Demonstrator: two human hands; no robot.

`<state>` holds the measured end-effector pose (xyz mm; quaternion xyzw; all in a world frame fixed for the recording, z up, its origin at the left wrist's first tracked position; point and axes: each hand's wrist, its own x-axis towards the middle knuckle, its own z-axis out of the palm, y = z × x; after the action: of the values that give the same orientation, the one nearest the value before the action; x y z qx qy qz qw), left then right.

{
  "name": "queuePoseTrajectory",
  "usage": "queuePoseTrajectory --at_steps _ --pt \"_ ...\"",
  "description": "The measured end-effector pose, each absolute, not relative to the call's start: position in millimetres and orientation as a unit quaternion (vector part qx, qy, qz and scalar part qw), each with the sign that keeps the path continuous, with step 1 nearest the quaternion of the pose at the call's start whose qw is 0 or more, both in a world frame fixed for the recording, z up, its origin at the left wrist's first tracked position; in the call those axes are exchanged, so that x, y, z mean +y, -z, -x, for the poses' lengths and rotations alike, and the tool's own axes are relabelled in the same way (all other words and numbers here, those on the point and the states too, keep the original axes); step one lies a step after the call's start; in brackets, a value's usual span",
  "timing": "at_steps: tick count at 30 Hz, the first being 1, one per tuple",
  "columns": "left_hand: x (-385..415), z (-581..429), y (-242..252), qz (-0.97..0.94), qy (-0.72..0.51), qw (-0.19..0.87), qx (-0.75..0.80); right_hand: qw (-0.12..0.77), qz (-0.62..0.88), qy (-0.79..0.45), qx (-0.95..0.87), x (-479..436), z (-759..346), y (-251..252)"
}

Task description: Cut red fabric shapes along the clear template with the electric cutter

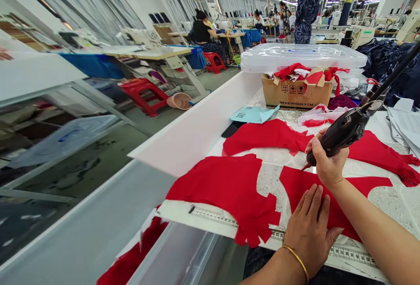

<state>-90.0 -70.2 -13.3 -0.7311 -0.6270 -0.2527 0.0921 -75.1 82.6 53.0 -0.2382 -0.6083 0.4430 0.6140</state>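
My left hand (310, 226), with a gold bracelet at the wrist, lies flat on a red cut fabric piece (341, 215) on the table. In my right hand (330, 160) is a black corded hand tool (344, 132), tilted with its narrow tip down at the fabric's upper edge; its exact kind I cannot tell. To the left, a stack of red fabric (219, 180) hangs over the front edge with notched ends. Another red piece (265, 138) lies behind it. Further red pieces (377, 149) rest on the right.
A measuring tape (351, 255) runs along the table's front edge. Behind stands a cardboard box (295, 95) of red scraps under a clear plastic lid (303, 57). A white side panel (197, 123) borders the left. Papers (403, 123) lie at right; people sit at sewing machines beyond.
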Motion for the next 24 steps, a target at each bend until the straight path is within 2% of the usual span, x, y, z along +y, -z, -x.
queuePoseTrajectory --at_steps 13,24 --pt "-69.4 87.8 15.8 0.721 0.268 0.127 -0.627 0.642 0.238 -0.465 -0.561 83.0 44.3 -59.4" --pt "-70.5 91.0 12.9 0.741 0.267 0.1 -0.609 0.661 0.241 -0.438 -0.559 91.2 19.2 -69.9"
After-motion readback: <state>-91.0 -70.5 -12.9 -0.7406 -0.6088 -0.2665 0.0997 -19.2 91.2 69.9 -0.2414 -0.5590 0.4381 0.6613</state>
